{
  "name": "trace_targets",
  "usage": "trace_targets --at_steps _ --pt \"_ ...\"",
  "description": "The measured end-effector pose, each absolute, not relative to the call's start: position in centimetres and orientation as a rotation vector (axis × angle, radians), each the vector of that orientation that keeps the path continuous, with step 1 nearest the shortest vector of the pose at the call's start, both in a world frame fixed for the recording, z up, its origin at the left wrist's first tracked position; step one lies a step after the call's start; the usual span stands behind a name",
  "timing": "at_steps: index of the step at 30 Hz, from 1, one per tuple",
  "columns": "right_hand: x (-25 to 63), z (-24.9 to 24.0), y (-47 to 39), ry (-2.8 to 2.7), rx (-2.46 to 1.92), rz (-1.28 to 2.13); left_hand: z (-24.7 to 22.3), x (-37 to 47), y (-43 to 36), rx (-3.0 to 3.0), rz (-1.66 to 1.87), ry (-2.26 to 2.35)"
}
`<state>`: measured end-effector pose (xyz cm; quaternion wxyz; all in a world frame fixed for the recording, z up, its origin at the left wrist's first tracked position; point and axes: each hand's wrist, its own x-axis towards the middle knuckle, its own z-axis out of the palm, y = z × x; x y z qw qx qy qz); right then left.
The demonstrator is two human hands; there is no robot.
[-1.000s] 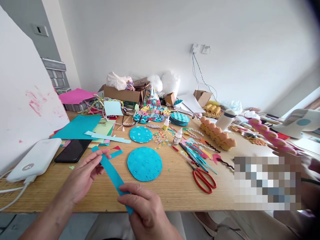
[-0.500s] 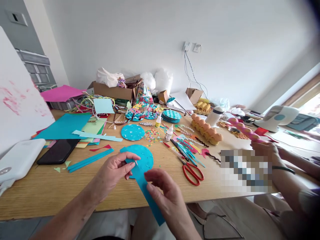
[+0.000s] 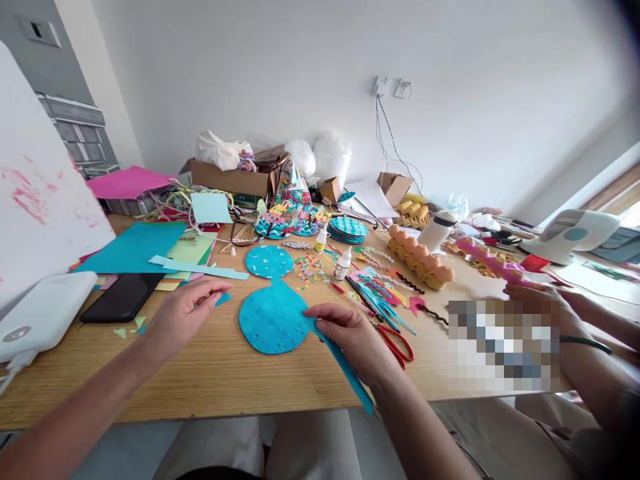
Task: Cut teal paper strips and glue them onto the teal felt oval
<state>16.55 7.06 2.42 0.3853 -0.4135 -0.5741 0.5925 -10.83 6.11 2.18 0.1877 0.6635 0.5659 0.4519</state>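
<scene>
My left hand [image 3: 187, 313] is over the table on the left, fingers pinched at a blue paper strip [image 3: 223, 299]; the hand covers most of that strip. In my right hand [image 3: 345, 333] a longer blue paper strip [image 3: 353, 380] is gripped between thumb and fingers, its free end slanting down over the table's front edge. Between the hands lies a blue disc [image 3: 274, 323] with a bumpy surface. Behind it is another blue disc [image 3: 269, 261] dotted with pale bits. Red-handled scissors [image 3: 397, 347] rest beside my right hand, partly hidden by it.
A phone [image 3: 123, 298], a white power bank [image 3: 47, 313] and coloured paper sheets [image 3: 135, 247] lie left. Glue bottles [image 3: 343, 265], confetti [image 3: 309, 269] and an egg-carton strip [image 3: 420, 257] stand beyond. At right, another person's hands [image 3: 540, 307] hold a pink egg-carton strip [image 3: 490, 260].
My left hand has let go of the strip in my right hand and moved left to the strip on the table. My right hand has shifted right with its strip, uncovering the near disc.
</scene>
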Motion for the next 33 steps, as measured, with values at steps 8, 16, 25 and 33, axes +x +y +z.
trace_targets --at_steps 8,16,25,33 --pt "14.4 3.5 9.9 -1.821 -1.186 1.505 0.2 -11.3 8.0 2.229 0.897 1.628" --pt "12.5 3.4 12.1 -1.801 -1.210 1.593 -1.4 -11.2 9.1 2.233 0.809 1.605" --pt "11.9 2.1 13.4 -1.767 -1.177 1.734 -3.1 -11.8 9.3 2.421 0.769 1.609" --pt "11.7 1.4 13.6 -1.680 -1.215 1.815 -3.8 -11.9 9.4 2.521 0.740 1.587"
